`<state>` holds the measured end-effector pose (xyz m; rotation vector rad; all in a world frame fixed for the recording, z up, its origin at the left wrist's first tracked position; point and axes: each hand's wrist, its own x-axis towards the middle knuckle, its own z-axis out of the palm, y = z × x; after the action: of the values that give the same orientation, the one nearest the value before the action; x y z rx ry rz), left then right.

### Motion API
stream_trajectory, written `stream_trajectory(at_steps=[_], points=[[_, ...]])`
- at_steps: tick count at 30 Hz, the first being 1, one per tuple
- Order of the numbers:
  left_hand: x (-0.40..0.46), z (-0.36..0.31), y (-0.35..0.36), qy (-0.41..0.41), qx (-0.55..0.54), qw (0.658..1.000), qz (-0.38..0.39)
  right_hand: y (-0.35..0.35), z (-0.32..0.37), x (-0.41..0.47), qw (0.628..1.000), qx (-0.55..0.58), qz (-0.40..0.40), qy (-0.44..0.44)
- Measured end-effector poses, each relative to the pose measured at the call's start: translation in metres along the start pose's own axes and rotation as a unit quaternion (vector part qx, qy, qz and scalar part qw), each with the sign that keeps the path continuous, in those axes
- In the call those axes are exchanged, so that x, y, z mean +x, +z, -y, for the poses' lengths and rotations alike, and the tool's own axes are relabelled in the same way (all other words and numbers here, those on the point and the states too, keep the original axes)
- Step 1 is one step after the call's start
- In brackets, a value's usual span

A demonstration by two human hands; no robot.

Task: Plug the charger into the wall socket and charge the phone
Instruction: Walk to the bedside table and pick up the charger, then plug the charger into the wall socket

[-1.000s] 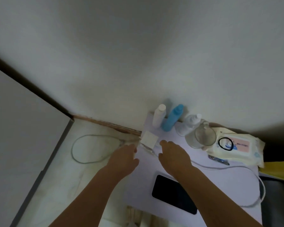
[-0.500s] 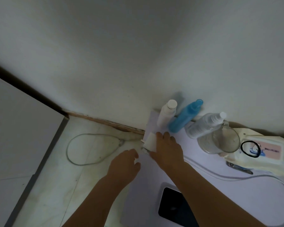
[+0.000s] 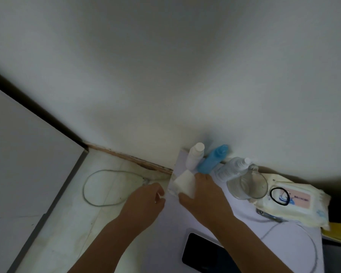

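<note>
My right hand (image 3: 204, 196) grips a white charger block (image 3: 184, 183) at the far left corner of the white table (image 3: 169, 233). Just left of it my left hand (image 3: 146, 201) hovers past the table's edge with curled fingers, and whether it pinches anything is unclear. A black phone (image 3: 203, 253) lies face up on the table below my right forearm, which hides part of it. A white cable (image 3: 305, 243) loops across the table's right side. No wall socket is visible.
A white bottle (image 3: 195, 155), a blue bottle (image 3: 213, 159), a clear spray bottle (image 3: 232, 167) and a glass jug (image 3: 248, 185) stand along the wall. A wipes pack (image 3: 295, 201) with a black hair tie lies right. A grey cable loop (image 3: 102, 186) lies on the floor.
My right hand closed around the charger block and has tilted it up off the table. My left hand drew back slightly to the left. The camera shifted.
</note>
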<state>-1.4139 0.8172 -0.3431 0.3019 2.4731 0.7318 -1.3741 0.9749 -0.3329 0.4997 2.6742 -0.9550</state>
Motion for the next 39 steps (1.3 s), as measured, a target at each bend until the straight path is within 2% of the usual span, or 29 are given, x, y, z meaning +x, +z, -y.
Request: stream_trajectory(at_steps=[15,22,33,39], points=[[-0.093,-0.089,-0.122,0.038,0.045,0.991,-0.121,-0.136,0.103,-0.069,0.995,0.037,-0.049,-0.081],[-0.131,-0.116,-0.181,0.044,0.013,0.982,-0.181,-0.174,0.161,-0.089,0.991,0.058,-0.059,-0.11],[-0.143,-0.081,-0.266,0.069,0.022,0.975,-0.211,-0.166,0.25,-0.084,0.984,0.141,-0.037,-0.102],[-0.125,-0.043,-0.322,0.115,0.031,0.975,-0.189,-0.148,0.309,-0.062,0.97,0.23,-0.045,-0.066]])
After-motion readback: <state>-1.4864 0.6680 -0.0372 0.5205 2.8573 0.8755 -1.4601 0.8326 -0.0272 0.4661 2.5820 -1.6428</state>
